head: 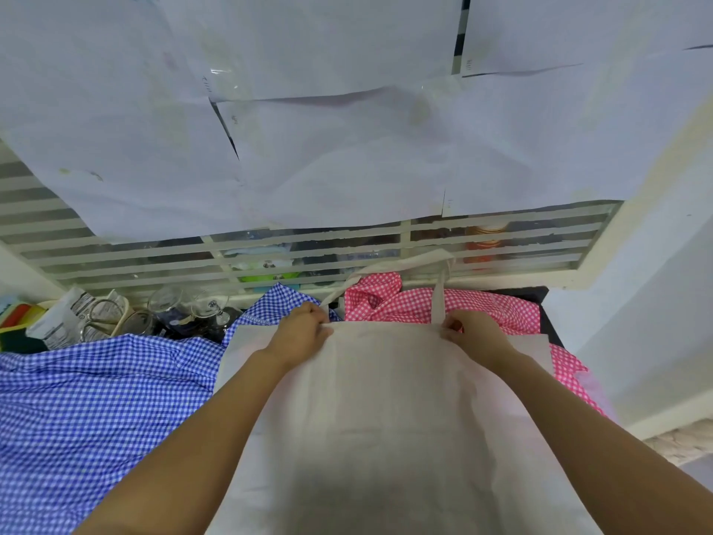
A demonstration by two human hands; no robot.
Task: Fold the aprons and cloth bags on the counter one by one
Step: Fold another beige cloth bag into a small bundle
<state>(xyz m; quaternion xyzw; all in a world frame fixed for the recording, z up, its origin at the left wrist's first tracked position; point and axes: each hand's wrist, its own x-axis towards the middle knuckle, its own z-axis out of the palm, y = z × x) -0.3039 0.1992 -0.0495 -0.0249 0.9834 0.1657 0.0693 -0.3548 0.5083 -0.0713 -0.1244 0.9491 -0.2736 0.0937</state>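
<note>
A beige cloth bag (386, 411) is spread in front of me, its far edge lifted. My left hand (304, 330) pinches the bag's far left corner, and my right hand (472, 334) pinches the far right corner near a handle strap (439, 299) that runs away toward the window. Another beige cloth layer (239, 364) lies flat underneath and sticks out at both sides. A blue checked apron (96, 399) is crumpled on the left. A pink checked apron (424, 303) is bunched behind and to the right of the bag.
Glasses (200, 307), scissors (100, 314) in a holder and a packet (65, 318) stand at the back left of the counter. A louvred window (308, 249) covered with paper sheets runs behind. A white wall (636, 322) closes the right side.
</note>
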